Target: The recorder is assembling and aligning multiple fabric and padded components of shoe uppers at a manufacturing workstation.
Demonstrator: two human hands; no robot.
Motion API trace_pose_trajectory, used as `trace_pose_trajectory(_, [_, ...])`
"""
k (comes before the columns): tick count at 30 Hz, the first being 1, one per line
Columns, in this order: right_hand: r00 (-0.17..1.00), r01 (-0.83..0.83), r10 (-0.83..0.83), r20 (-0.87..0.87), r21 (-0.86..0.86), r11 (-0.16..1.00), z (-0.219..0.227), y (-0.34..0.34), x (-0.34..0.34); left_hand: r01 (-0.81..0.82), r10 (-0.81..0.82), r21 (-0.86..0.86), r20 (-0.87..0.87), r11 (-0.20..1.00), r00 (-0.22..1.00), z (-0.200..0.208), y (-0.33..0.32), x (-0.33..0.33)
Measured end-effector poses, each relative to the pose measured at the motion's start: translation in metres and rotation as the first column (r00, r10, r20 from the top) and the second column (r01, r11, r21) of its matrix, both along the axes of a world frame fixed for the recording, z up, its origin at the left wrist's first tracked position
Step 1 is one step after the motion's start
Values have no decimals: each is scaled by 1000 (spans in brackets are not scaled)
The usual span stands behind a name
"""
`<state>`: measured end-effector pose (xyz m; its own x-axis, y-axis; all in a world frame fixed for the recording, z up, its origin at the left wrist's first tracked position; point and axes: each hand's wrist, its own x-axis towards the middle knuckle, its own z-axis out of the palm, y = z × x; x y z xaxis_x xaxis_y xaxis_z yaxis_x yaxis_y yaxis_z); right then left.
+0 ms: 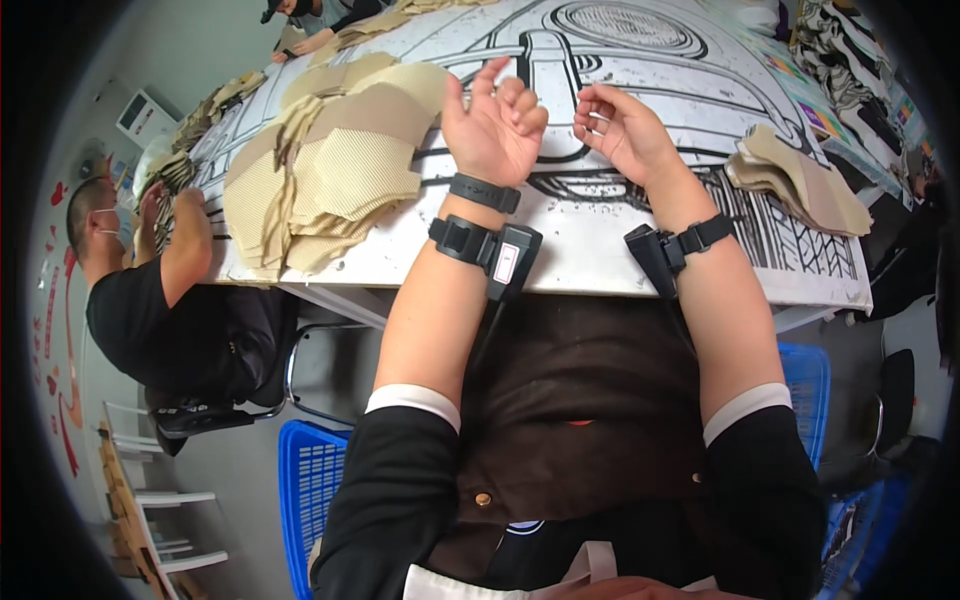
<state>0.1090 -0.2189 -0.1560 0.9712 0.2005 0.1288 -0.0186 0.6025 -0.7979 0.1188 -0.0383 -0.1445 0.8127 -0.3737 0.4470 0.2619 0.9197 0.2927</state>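
Above the table, my left hand (495, 128) is turned palm up with its fingers loosely bent and apart, holding nothing. To its left lies a big spread stack of beige and tan cut mesh fabric pieces (360, 170), the nearest thing to it. My right hand (628, 130) is raised beside it with half-curled fingers, and nothing shows in them. Farther right, a smaller pile of beige cut pieces (800, 183) rests near the table's edge. Both my wrists carry black strapped devices, and the left also has a dark band (485, 192).
The white table (600, 275) bears a black line drawing of a car. At the left sits a masked person in black (150, 290); another person (310, 25) is at the far side. Blue plastic baskets (310, 490) stand below on both sides. Striped fabric (840, 60) lies far right.
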Motion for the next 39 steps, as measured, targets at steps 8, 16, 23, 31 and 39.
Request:
trace_pose_trajectory(8, [980,-180,185,67,-72,981,1,29,-23,86,-82,-27,142,996,987,-1,3,-1])
trace_pose_trajectory(16, [971,30,35,238,-263,964,-3,29,-25,-40,36,50,89,998,995,-5,-1,0])
trace_pose_trajectory(23, [922,213,-31,386,-441,872,-3,27,-24,-187,181,184,46,965,982,-2,-3,-2])
trace_pose_trajectory(31, [901,299,-17,433,-593,748,-4,28,-23,-193,175,222,96,956,980,-5,-3,-1])
trace_pose_trajectory(39, [934,151,59,352,-541,827,-5,29,-23,-212,204,226,61,951,977,-1,-1,-3])
